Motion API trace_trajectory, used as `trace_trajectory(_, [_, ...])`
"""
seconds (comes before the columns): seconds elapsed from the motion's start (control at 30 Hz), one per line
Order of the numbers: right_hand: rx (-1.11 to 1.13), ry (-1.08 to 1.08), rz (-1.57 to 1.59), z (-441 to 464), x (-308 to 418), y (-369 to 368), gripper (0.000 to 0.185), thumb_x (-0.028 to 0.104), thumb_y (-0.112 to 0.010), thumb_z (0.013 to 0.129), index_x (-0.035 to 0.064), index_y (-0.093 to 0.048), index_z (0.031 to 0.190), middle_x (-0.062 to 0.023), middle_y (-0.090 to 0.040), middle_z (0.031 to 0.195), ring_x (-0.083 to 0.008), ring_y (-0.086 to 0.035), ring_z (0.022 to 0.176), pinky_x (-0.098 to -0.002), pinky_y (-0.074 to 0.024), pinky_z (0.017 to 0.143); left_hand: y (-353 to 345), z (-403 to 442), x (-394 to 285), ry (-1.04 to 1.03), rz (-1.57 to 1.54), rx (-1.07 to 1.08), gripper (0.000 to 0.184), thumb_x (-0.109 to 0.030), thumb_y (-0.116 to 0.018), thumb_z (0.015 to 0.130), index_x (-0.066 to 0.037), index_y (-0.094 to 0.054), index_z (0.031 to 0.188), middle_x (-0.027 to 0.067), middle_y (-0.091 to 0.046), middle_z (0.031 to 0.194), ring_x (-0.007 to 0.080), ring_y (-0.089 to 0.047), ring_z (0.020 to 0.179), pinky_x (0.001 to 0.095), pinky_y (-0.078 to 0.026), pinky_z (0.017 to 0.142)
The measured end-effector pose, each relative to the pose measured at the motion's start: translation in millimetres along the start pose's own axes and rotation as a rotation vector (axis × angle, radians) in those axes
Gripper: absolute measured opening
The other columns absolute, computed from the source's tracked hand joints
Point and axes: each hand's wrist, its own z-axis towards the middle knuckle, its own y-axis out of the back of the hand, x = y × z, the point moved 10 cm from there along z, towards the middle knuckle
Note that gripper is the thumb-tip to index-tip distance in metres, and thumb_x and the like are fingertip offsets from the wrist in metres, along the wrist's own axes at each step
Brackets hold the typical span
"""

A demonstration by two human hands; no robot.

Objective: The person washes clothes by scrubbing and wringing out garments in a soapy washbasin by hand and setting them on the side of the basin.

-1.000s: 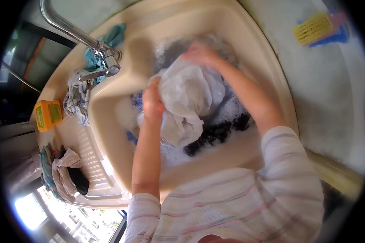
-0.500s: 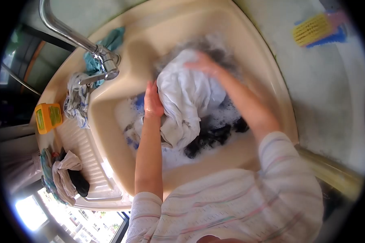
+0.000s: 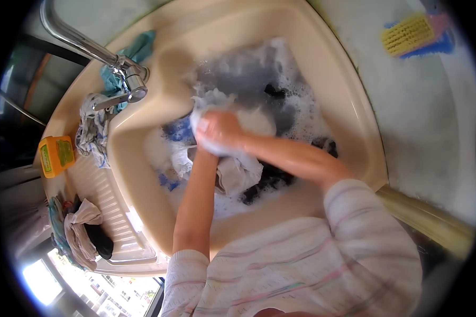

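Over the soapy water, a wet white cloth (image 3: 214, 100) is bunched between my two hands. My right hand (image 3: 225, 131) is closed on it from above, fingers wrapped, slightly blurred. My left hand (image 3: 207, 151) holds the cloth from below; its fingers are mostly hidden by the cloth and the other hand. Part of the cloth spreads to the right of my hands. Just below them, a beige-white garment (image 3: 239, 173) lies half in the suds. Dark fabric (image 3: 269, 182) and blue fabric (image 3: 179, 130) soak nearby in the beige sink (image 3: 349, 105).
The chrome faucet (image 3: 135, 87) rises at the upper left, with a teal cloth (image 3: 137, 50) behind it. A crumpled patterned cloth (image 3: 92, 129), a yellow-orange container (image 3: 57, 156) and piled clothes (image 3: 82, 227) sit along the left ledge and drainboard. A yellow-bristled brush (image 3: 407, 36) lies at the upper right.
The white cloth, spread out and larger before, is now gathered into a smaller bunch. My right hand has come down and left to meet my left hand. More grey water shows behind.
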Motion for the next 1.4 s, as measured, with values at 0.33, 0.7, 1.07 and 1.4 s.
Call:
trace_trajectory(0.33, [0.170,-0.422,0.129,53.2,-163.2,81.6,0.054,0.044,-0.070,0.065,0.0017,-0.060,0.097,-0.0137,-0.063,0.089,-0.0207,-0.060,0.084,-0.0308,-0.0470,0.075,-10.5,-24.0,-51.1,0.104,0.397,-0.633,0.046,-0.037,-0.041,0.089,-0.001,-0.047,0.116,0.0123,-0.052,0.117,0.0254,-0.052,0.104,0.0364,-0.044,0.087])
trace_trajectory(0.7, [0.182,0.272,-0.068,-36.0,54.8,-2.0,0.046,0.033,-0.071,0.064,0.0131,-0.059,0.104,-0.0100,-0.056,0.107,-0.0289,-0.056,0.092,-0.0365,-0.0447,0.082,-3.1,-17.7,-19.1,0.109,0.248,-0.354,0.042,-0.039,-0.046,0.086,-0.004,-0.052,0.108,0.0103,-0.057,0.103,0.0242,-0.055,0.094,0.0378,-0.046,0.081])
trace_trajectory(1.07, [0.282,-0.291,0.509,16.9,-127.1,27.7,0.067,0.040,-0.068,0.069,0.0071,-0.044,0.122,-0.0186,-0.053,0.113,-0.0302,-0.052,0.103,-0.0359,-0.0422,0.084,-50.7,-50.0,-77.3,0.010,0.508,-0.779,0.029,-0.019,-0.046,0.085,0.002,-0.054,0.102,0.0122,-0.061,0.095,0.0228,-0.059,0.086,0.0356,-0.048,0.078])
trace_trajectory(1.4, [0.488,-0.225,0.221,-23.9,-53.0,97.6,0.049,0.009,-0.070,0.063,0.0069,-0.052,0.109,-0.0093,-0.060,0.100,-0.0168,-0.054,0.097,-0.0320,-0.0404,0.087,-242.1,-63.2,-120.1,-0.216,0.599,-0.313,0.035,-0.022,-0.053,0.083,0.005,-0.052,0.106,0.0149,-0.059,0.102,0.0264,-0.057,0.095,0.0373,-0.046,0.085])
